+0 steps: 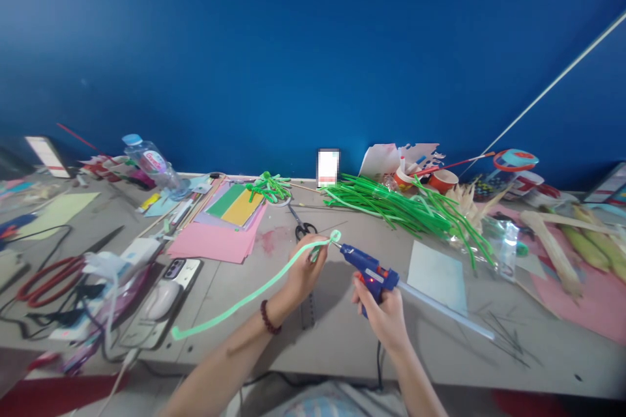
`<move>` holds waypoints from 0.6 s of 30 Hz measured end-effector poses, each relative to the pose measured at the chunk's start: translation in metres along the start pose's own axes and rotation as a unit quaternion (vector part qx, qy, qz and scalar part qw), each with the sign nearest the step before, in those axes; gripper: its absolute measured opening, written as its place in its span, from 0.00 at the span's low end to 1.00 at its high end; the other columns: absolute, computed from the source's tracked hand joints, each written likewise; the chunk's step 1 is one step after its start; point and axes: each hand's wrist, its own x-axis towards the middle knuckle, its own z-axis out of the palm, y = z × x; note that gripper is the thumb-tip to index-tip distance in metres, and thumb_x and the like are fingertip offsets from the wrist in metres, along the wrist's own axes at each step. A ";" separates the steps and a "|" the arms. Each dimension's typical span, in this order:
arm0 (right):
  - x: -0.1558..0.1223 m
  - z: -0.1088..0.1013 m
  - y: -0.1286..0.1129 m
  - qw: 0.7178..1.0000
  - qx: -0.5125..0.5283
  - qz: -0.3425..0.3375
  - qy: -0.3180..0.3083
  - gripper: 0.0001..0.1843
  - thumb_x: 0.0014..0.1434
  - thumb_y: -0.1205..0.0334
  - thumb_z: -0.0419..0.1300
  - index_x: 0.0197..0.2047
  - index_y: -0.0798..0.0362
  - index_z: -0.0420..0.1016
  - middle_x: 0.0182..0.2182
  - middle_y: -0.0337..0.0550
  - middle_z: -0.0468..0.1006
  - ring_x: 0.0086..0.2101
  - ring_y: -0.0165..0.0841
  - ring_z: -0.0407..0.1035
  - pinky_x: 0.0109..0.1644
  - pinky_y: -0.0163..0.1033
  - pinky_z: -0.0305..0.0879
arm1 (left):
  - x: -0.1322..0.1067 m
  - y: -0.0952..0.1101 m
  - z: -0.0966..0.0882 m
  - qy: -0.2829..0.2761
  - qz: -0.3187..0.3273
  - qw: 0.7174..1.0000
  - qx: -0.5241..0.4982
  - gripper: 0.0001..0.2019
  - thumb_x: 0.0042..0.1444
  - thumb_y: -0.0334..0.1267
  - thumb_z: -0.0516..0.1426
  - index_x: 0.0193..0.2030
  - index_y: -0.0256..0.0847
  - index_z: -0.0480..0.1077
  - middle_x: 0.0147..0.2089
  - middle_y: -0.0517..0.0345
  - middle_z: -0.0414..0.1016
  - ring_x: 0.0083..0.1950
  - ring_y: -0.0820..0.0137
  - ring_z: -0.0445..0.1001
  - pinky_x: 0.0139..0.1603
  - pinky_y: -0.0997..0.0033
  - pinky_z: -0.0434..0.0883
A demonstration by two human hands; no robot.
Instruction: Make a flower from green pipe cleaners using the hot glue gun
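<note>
My left hand (307, 268) pinches a pale green pipe cleaner (254, 294) near one end, which is bent into a small loop. Its other end trails down to the left and finishes in a short hook. Wrapped round the handle of a blue hot glue gun (368, 267) is my right hand (382, 310). The gun's nozzle points left and meets, or nearly meets, the pipe cleaner just below the loop. From the back of the gun a long translucent glue stick (447, 310) sticks out. A small red light glows on the gun's body.
Black-handled scissors (304, 229) lie just beyond my left hand. Green pipe cleaners (391, 203) are heaped at the back right, near a pale square sheet (437, 277). Coloured paper (214, 241), a phone (163, 300), red-handled scissors (51, 280) and a bottle (157, 163) are on the left.
</note>
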 end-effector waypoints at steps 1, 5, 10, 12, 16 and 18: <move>0.000 0.000 0.001 1.000 -0.003 -0.001 0.001 0.15 0.56 0.52 0.59 0.33 0.57 0.73 0.17 0.38 0.70 0.15 0.28 0.62 0.19 0.33 0.61 | 0.000 -0.002 0.000 -0.003 0.018 1.000 0.013 0.05 0.53 0.38 0.59 0.34 0.43 0.76 0.34 0.53 0.75 0.37 0.65 0.71 0.42 0.65 0.68; -0.001 0.000 0.003 1.000 -0.014 -0.006 0.004 0.15 0.57 0.52 0.58 0.29 0.57 0.72 0.16 0.38 0.69 0.15 0.27 0.62 0.19 0.32 0.60 | -0.002 -0.006 0.000 -0.022 0.083 0.993 0.085 0.06 0.57 0.34 0.54 0.37 0.41 0.73 0.36 0.53 0.74 0.38 0.67 0.72 0.40 0.67 0.69; -0.002 0.002 0.003 1.000 -0.023 -0.015 0.002 0.17 0.57 0.53 0.57 0.23 0.55 0.69 0.16 0.38 0.68 0.15 0.26 0.62 0.19 0.31 0.60 | -0.002 -0.008 -0.001 -0.019 0.115 0.984 0.136 0.06 0.58 0.33 0.53 0.38 0.39 0.72 0.36 0.53 0.74 0.39 0.68 0.73 0.40 0.68 0.70; -0.003 0.002 0.004 1.000 -0.025 -0.015 0.006 0.17 0.58 0.53 0.57 0.22 0.55 0.68 0.15 0.38 0.68 0.15 0.26 0.62 0.19 0.31 0.60 | -0.002 -0.008 -0.001 -0.016 0.128 0.981 0.147 0.06 0.58 0.33 0.53 0.37 0.39 0.71 0.35 0.53 0.74 0.37 0.68 0.73 0.39 0.67 0.70; -0.003 0.001 0.007 0.999 -0.045 -0.024 0.007 0.19 0.58 0.52 0.56 0.20 0.55 0.67 0.14 0.39 0.67 0.15 0.27 0.62 0.19 0.31 0.59 | -0.001 -0.008 0.000 -0.022 0.124 0.980 0.151 0.06 0.59 0.33 0.52 0.36 0.39 0.71 0.34 0.52 0.74 0.36 0.68 0.72 0.40 0.66 0.70; -0.003 0.001 0.007 0.998 -0.055 -0.031 0.008 0.20 0.58 0.52 0.56 0.20 0.54 0.66 0.13 0.38 0.67 0.15 0.27 0.62 0.19 0.31 0.59 | -0.002 -0.007 0.000 -0.023 0.115 0.983 0.144 0.07 0.59 0.34 0.52 0.37 0.39 0.71 0.34 0.52 0.74 0.37 0.67 0.73 0.40 0.65 0.70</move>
